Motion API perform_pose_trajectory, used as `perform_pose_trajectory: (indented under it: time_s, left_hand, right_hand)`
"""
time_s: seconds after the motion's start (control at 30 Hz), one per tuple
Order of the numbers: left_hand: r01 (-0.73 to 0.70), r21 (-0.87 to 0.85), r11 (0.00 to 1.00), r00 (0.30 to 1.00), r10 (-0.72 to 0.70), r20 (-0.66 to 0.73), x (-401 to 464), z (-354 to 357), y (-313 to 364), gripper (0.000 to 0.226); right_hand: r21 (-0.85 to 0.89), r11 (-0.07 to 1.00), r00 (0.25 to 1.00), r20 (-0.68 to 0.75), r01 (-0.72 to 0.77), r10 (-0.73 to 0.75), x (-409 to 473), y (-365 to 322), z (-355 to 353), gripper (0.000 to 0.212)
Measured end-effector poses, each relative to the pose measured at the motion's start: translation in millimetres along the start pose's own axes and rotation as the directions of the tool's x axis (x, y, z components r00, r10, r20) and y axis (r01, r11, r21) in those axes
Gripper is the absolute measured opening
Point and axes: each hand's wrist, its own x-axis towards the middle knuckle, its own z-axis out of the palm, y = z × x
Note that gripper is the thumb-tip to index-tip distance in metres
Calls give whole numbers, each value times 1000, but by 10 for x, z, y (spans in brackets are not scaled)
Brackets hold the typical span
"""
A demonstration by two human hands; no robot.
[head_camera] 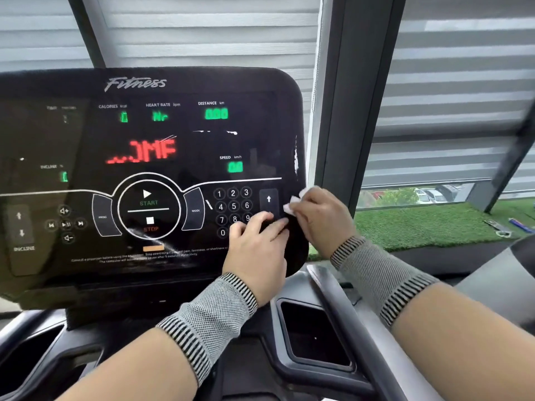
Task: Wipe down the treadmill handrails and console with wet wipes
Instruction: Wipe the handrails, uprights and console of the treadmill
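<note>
**Glossy black glass, a white wipe at its corner**

Black and mirror-smooth, the console [150, 169] fills our view, its rounded slab lit with green and red digits and a ringed START/STOP dial. We see our right hand [318, 215] curled around a crumpled white wet wipe [293, 202], held against the console's lower right edge beside the arrow key. Our left hand [257, 241] lies on the panel just beside it, fingers stretched fairly flat over the number keypad [233, 205], grasping nothing. Both wrists wear ribbed grey knit sleeves [208, 316]. Below, a matte grey handrail [341, 308] curves past a recessed rectangular tray [315, 334]. Striped blinds [448, 82] and green artificial turf [419, 227] lie beyond.
</note>
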Motion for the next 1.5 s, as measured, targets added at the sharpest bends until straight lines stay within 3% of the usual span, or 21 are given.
perform_pose_trajectory:
  time_s: [0.13, 0.27, 0.4, 0.5, 0.67, 0.87, 1.07, 1.27, 1.5]
  left_hand:
    - [18, 51, 999, 1000, -17, -25, 237, -80, -20, 54]
    - [40, 63, 997, 998, -37, -53, 422, -175, -57, 54]
    - [24, 109, 994, 998, -17, -67, 550, -213, -145, 55]
    - [24, 111, 994, 997, -16, -72, 630, -257, -153, 55]
    - [15, 116, 993, 999, -9, -50, 692, -254, -158, 54]
    - [19, 140, 990, 999, -14, -36, 753, -305, -174, 56]
    - [6, 133, 991, 999, 0, -40, 748, -303, -181, 55]
    - [17, 151, 988, 999, -11, -38, 769, -307, -173, 52]
    - [17, 169, 985, 1000, -16, -10, 747, -288, -195, 52]
  right_hand:
    - [-47, 999, 998, -58, 11, -14, 405, 28, -74, 7]
    - [-49, 997, 996, -76, -55, 52, 246, 24, -22, 15]
    - [-69, 997, 994, -104, -19, 12, 336, 59, -62, 24]
    - [-103, 995, 989, -149, -8, -7, 604, 127, -104, 12]
    - [-130, 991, 997, -75, -33, 23, 273, 73, -58, 2]
    - [-138, 990, 990, -137, 0, -19, 640, 153, -91, 11]
    - [-116, 992, 993, -114, -42, 29, 403, 78, -79, 21]
    - [-34, 989, 981, -133, -145, 140, 769, 90, -155, 19]
    - [-3, 972, 970, -60, -237, 236, 720, 33, -160, 13]
